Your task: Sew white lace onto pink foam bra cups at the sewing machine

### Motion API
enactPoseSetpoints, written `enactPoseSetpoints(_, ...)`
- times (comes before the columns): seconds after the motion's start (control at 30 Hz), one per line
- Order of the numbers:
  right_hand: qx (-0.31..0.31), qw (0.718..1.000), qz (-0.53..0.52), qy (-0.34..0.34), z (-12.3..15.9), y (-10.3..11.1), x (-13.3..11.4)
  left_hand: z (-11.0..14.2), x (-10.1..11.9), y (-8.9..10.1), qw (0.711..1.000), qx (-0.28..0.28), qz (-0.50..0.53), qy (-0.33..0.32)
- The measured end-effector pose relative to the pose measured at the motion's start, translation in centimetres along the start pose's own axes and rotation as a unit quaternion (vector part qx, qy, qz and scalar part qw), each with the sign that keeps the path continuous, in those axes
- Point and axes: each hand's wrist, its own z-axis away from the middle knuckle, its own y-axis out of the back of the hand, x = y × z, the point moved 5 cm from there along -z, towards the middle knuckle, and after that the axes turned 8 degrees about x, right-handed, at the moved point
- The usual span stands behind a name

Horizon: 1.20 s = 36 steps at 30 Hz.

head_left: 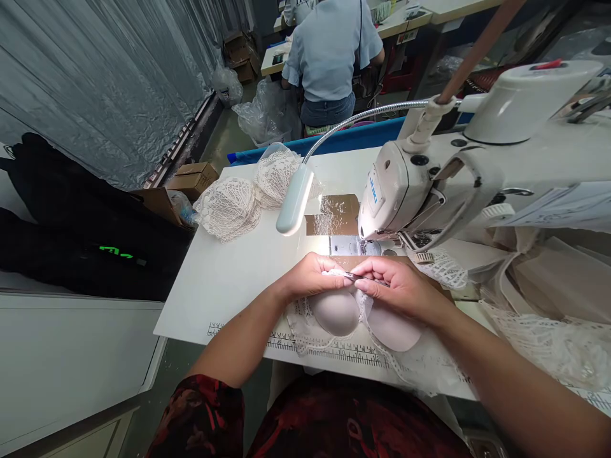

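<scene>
A bra [337, 312] with smooth pale cups and white lace edging lies at the table's front, below the sewing machine's needle area. My left hand [315, 277] is closed, pinching the bra's upper edge between thumb and fingers. Closed as well, my right hand [394, 283] grips small metal thread snips [354, 276], whose tip points toward the left fingertips at the fabric. The fingers cover most of the snips. Just beyond both hands stands the white sewing machine [389, 191], its needle plate [344, 245] lit by a lamp.
A lamp head [292, 200] on a bendy metal neck hangs over the table [195, 305]. Lace cups [231, 207] sit at the back left. More lace and fabric pieces [548, 331] are piled at the right. Another person [329, 57] sits farther back.
</scene>
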Motion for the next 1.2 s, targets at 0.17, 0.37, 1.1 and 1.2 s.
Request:
enactPoseSetpoints(0.17, 0.021, 0.998, 0.053, -0.002, -0.1, -0.1, -0.6, 0.1, -0.1, -0.1, 0.999, -0.017, -0.045, -0.014)
enactPoseSetpoints(0.37, 0.025, 0.994, -0.081, -0.064, -0.3, -0.8, 0.5, -0.1, 0.0, -0.4, 0.998, -0.021, -0.048, -0.02)
enactPoseSetpoints(1.1, 0.039, 0.999, -0.021, -0.026, -0.3, -1.3, 0.7, 1.2, 1.6, 1.8, 0.991, 0.0, -0.122, -0.058)
enactPoseSetpoints(1.2, 0.045, 0.998, -0.034, -0.018, -0.3, -1.2, 0.4, 1.0, 1.4, 1.3, 0.994, -0.004, -0.087, -0.066)
